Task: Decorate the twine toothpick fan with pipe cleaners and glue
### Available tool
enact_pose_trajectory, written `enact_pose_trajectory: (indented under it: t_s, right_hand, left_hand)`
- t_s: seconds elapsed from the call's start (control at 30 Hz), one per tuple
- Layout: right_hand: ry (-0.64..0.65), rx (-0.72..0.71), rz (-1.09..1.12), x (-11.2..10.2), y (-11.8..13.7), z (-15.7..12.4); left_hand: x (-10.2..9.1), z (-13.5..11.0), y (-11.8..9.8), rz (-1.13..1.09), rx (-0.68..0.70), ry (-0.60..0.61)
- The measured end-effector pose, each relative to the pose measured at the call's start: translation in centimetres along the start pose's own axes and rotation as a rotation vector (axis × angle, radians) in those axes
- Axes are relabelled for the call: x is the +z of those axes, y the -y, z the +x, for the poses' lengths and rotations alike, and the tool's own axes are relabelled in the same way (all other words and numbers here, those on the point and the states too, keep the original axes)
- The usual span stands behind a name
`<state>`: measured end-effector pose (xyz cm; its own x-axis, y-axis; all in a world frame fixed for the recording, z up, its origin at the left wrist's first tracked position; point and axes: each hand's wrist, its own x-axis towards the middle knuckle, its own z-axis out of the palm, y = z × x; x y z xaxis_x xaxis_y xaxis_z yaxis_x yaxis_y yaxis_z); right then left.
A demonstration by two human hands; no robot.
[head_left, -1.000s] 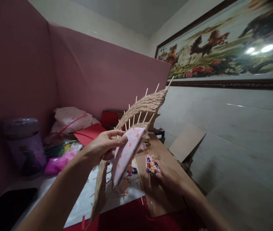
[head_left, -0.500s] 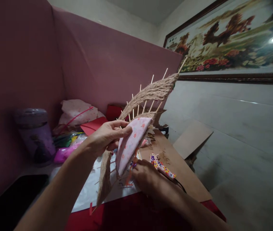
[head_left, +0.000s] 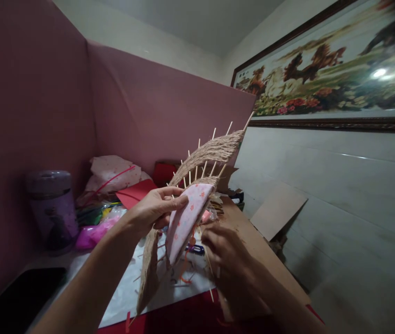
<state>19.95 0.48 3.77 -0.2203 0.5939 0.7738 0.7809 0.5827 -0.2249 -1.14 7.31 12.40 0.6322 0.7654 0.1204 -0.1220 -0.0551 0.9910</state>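
Note:
My left hand (head_left: 161, 206) is closed on a curved craft piece, its thumb pressed on a half-moon panel (head_left: 188, 215) covered in pale pink flowered fabric. Behind the panel rises an arched band of twine (head_left: 211, 150) woven over thin wooden sticks, whose ends poke out above and below. Another twine-wrapped section (head_left: 149, 273) hangs lower left, pointing down. To the right of the panel, apart from it, is my right hand (head_left: 223, 243), low over the brown board and smeared by motion; what its fingers hold, if anything, does not show. A thin stick (head_left: 212, 293) lies beside it.
White paper (head_left: 117, 297) and a brown board (head_left: 270, 264) cover the table over red cloth. At left stand a purple container (head_left: 52, 208) and pink plastic bags (head_left: 95, 234). A cardboard sheet (head_left: 279, 208) leans at the right wall. A blue-handled tool (head_left: 195, 249) lies behind the panel.
My right hand has moved right, away from the panel, over where a flower-patterned, corded tool lay; that tool is now hidden. The left hand keeps its hold. The camera view has shifted slightly.

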Motion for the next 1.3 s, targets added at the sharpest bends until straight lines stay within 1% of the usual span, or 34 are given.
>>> enact_pose_trajectory:
  t_s: [0.03,0.07,0.1,0.13,0.2,0.23,0.3,0.33,0.4,0.47,0.53,0.6,0.67,0.73,0.8,0.93,1.07,1.3]
  right_hand:
    - [0.059,0.023,-0.017,-1.3,0.2,0.6]
    - [0.056,0.078,-0.036,-2.4,0.5,1.2]
    - [-0.016,0.116,-0.029,-3.5,0.9,1.7]
    - [-0.095,0.113,-0.004,-4.3,1.3,2.0]
    - [-0.238,0.021,0.037,-5.6,2.1,2.6]
    - [-0.254,-0.047,0.043,-5.9,2.5,2.8]
    - [-0.239,-0.149,0.038,-6.2,3.3,3.0]
    - [-0.246,-0.16,0.043,-6.2,3.6,3.2]
    - [-0.311,-0.099,0.073,-6.0,4.1,3.4]
    - [-0.383,0.013,0.13,-5.8,4.7,3.7]
    - [-0.418,0.079,0.199,-5.6,5.2,3.9]
    - [-0.416,0.066,0.232,-5.5,5.7,4.1]
    - [-0.381,-0.017,0.194,-5.6,6.0,4.5]
    - [-0.341,-0.127,0.105,-5.7,5.9,5.1]
    - [-0.315,-0.196,0.04,-5.8,5.7,5.7]
    - [-0.291,-0.247,0.001,-6.0,5.0,6.7]
    - [-0.265,-0.308,-0.004,-6.2,4.6,6.8]
    - [-0.279,-0.318,-0.049,-6.3,4.3,6.6]
  left_hand:
    - [0.0,0.0,0.0,-0.006,-0.002,0.001]
    - [0.1,0.0,-0.1,-0.01,-0.005,0.002]
    - [0.1,0.0,-0.1,-0.013,-0.01,0.002]
    - [0.2,0.0,-0.1,-0.015,-0.015,0.001]
    - [0.3,0.0,-0.2,-0.013,-0.03,0.001]
    - [0.3,0.0,-0.1,-0.012,-0.037,0.004]
    - [0.3,0.1,-0.1,-0.012,-0.046,0.008]
    - [0.3,0.1,0.0,-0.011,-0.045,0.01]
    - [0.2,0.1,0.0,-0.009,-0.042,0.011]
    - [0.2,0.1,0.0,-0.006,-0.047,0.01]
    - [0.2,0.1,0.0,-0.005,-0.051,0.009]
    - [0.2,0.1,0.1,-0.004,-0.047,0.011]
    - [0.2,0.1,0.2,0.001,-0.042,0.017]
    - [0.2,0.2,0.4,0.01,-0.041,0.026]
    - [0.2,0.3,0.6,0.02,-0.046,0.029]
    - [0.3,0.3,0.7,0.04,-0.044,0.024]
    - [0.6,0.2,0.5,0.06,-0.051,0.014]
    - [0.9,0.1,0.3,0.055,-0.067,0.008]
